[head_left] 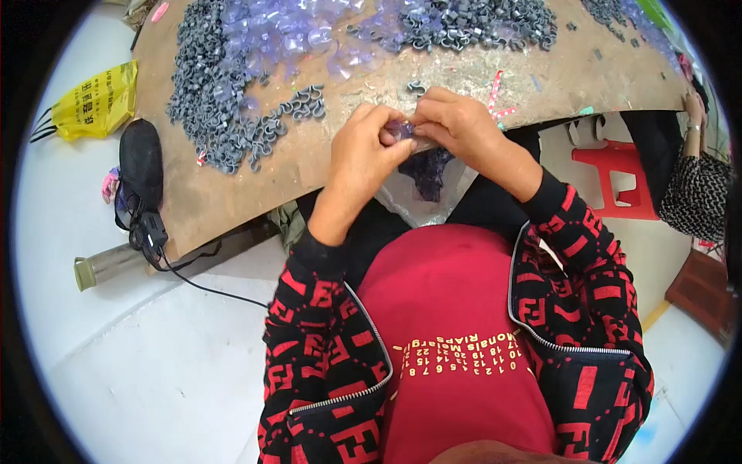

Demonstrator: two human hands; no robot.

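Observation:
Both hands meet at the near edge of the brown table (pixel 301 166). My left hand (pixel 362 151) is closed on a small translucent purple plastic piece (pixel 400 130). The fingertips of my right hand (pixel 460 122) pinch at the same piece from the other side; whether they hold a second small part there is hidden. Just beyond the fingers lies a grey curved plastic clip (pixel 416 87). Below my hands, a clear plastic bag (pixel 398 197) with dark purple pieces (pixel 427 172) in it hangs between my legs.
Grey clips (pixel 205 100) are heaped at the left, more (pixel 479 23) at the far side. Translucent purple pieces (pixel 286 31) pile between them. A yellow bag (pixel 97 100), a black pouch (pixel 141 162) with a cable and a bottle (pixel 104 264) are leftward. At right are a red stool (pixel 610 174) and another person's arm (pixel 693 124).

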